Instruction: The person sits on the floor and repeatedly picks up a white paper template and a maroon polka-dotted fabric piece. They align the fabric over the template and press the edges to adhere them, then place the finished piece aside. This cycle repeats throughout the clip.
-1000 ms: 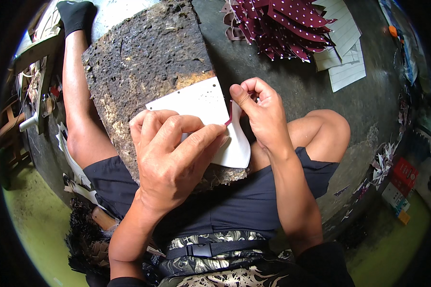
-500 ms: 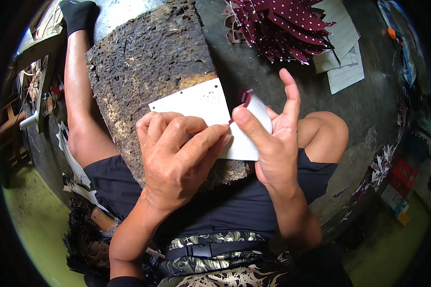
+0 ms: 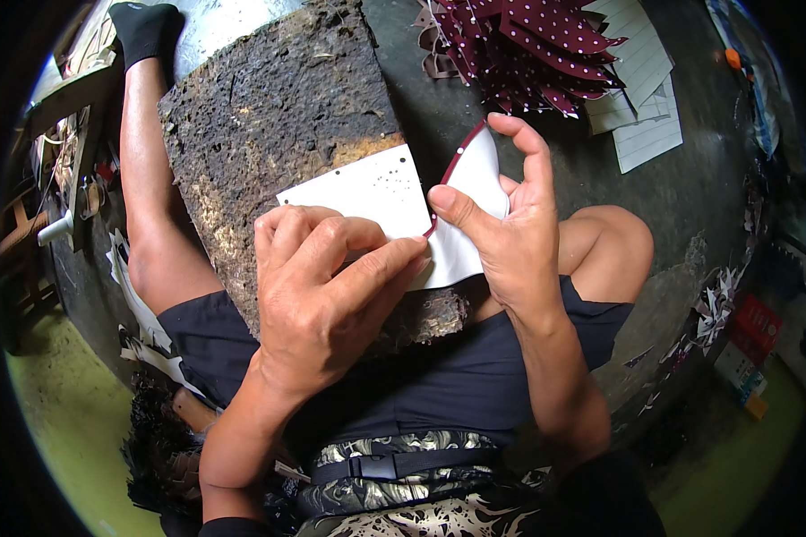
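A thin, flexible white piece (image 3: 477, 182) with a narrow maroon edge showing a few white dots is held between my hands. My left hand (image 3: 318, 282) pinches its edge with thumb and forefinger. Farther along that edge, my right hand (image 3: 521, 242) grips it, thumb over the front, one finger at the upper tip and the others behind. Between the two hands the edge bends in a curve. Partly beneath my left hand lies a flat white plate (image 3: 349, 191) with small black dots and corner holes. It rests on a rough, dark block (image 3: 269, 116) between my legs.
A pile of maroon white-dotted pieces (image 3: 537, 49) sits on the floor at the far right, beside lined paper sheets (image 3: 645, 134). Scraps (image 3: 716, 300) and a red box (image 3: 755, 329) lie farther right. Black bristly material (image 3: 157, 447) is at the lower left.
My right hand's raised finger has come down onto the white piece's upper tip. The piece's upper part has swung up, showing more of its maroon edge. My left hand has stayed nearly still.
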`<state>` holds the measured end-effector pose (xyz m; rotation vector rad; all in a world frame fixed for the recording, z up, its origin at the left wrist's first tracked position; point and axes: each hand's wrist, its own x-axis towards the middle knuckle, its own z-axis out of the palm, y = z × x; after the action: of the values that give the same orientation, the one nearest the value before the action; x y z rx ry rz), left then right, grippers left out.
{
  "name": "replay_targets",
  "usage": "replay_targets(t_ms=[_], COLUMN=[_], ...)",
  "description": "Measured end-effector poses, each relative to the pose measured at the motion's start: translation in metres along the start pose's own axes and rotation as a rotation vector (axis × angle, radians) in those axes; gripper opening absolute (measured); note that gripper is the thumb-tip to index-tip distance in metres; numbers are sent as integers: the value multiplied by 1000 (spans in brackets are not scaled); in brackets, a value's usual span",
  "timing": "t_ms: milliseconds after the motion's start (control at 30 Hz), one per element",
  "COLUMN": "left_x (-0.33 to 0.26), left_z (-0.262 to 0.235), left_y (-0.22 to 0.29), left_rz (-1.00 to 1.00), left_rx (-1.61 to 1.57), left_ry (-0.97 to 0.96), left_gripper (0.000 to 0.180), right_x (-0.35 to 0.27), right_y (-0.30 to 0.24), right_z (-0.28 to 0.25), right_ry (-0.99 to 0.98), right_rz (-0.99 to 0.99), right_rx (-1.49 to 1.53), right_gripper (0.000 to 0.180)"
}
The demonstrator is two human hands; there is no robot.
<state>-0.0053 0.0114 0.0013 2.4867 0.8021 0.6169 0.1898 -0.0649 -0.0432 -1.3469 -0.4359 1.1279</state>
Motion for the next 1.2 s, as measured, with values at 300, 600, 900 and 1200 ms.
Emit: replay_targets(t_ms=[300, 600, 900, 1200], left_x=[4, 5, 3, -6], left_z=[-7, -7, 6, 11], left_y=[-3, -9, -3, 4], left_rz=[34, 26, 32, -13], left_rx=[9, -29, 7, 33], left_ry=[-44, -48, 53, 88], left_gripper=[38, 37, 38, 34], right_x=[16, 36, 28, -33], right_y=[0, 5, -3, 2], right_z=[-12, -27, -33, 21], right_ry=[-134, -244, 84, 94], right_rz=[-64, -148, 190, -111], right_rx=[-154, -383, 261, 323], right_gripper=[78, 76, 76, 108])
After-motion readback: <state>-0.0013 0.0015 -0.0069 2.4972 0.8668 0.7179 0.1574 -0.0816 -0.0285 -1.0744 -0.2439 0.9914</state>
